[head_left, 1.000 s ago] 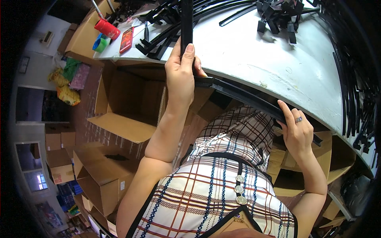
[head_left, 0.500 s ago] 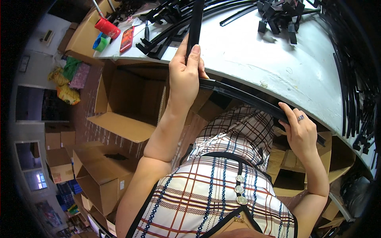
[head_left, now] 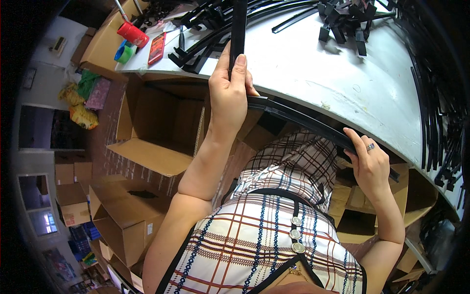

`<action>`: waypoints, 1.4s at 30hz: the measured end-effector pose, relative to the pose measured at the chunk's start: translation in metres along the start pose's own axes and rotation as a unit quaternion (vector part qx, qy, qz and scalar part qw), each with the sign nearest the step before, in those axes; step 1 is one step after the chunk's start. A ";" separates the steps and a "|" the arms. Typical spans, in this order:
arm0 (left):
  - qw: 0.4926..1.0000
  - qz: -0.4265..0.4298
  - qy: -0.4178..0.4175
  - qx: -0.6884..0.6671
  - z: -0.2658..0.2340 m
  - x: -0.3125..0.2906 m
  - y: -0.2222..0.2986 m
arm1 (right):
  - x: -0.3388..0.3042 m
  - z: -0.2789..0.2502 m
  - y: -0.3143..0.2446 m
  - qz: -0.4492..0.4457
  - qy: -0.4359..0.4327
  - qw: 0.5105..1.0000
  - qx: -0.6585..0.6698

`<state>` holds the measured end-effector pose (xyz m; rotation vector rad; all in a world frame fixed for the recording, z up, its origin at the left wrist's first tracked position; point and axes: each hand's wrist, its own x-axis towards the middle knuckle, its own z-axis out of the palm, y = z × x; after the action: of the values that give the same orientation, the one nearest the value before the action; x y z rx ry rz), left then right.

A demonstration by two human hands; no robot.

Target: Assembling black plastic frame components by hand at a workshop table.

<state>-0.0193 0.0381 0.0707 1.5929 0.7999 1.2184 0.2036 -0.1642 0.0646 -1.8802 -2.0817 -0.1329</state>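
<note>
My left hand [head_left: 228,100] is closed round a long black strip [head_left: 239,29] that rises past the table's front edge. From just beside that hand, a second black strip [head_left: 306,122] slants down to the right, along the near side of the table edge. The two strips come together at a corner by my left fingers; whether they are joined there is hidden. My right hand [head_left: 373,166] is closed on the slanting strip towards its far end, thumb and fingers on either side. The strip's end [head_left: 394,174] sticks out beyond the hand.
On the white table [head_left: 313,63] lie a heap of black corner pieces [head_left: 342,22], curved black strips [head_left: 205,46], a red phone [head_left: 156,48], a red cylinder [head_left: 132,35] and green tape [head_left: 123,54]. More strips [head_left: 431,117] line the right edge. Cardboard boxes [head_left: 152,157] stand below and left.
The upright strip has tilted slightly and its top has shifted a little left. Both hands keep their grip and have barely moved.
</note>
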 end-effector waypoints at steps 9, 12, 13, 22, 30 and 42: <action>1.000 0.003 0.001 -0.010 0.004 -0.002 0.000 | 0.002 -0.003 0.001 -0.008 0.001 1.000 -0.017; 1.000 -0.010 -0.014 -0.023 0.006 -0.001 -0.001 | 0.002 -0.008 0.004 -0.015 -0.017 1.000 -0.012; 1.000 -0.010 -0.015 -0.024 0.005 -0.001 -0.001 | 0.002 -0.010 0.003 -0.017 -0.025 0.999 -0.014; 0.995 -0.055 -0.086 -0.001 0.003 0.004 0.008 | 0.008 -0.027 0.010 -0.033 -0.052 0.997 -0.037; 0.997 -0.056 -0.051 -0.010 0.010 -0.006 0.005 | 0.002 -0.021 0.014 -0.035 -0.058 0.997 -0.023; 0.996 -0.042 -0.038 0.067 0.013 -0.017 0.008 | -0.001 -0.021 0.013 -0.040 -0.081 0.995 -0.031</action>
<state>-0.0120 0.0161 0.0715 1.6860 0.9045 1.0566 0.2200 -0.1696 0.0820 -1.9003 -2.2860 -0.0666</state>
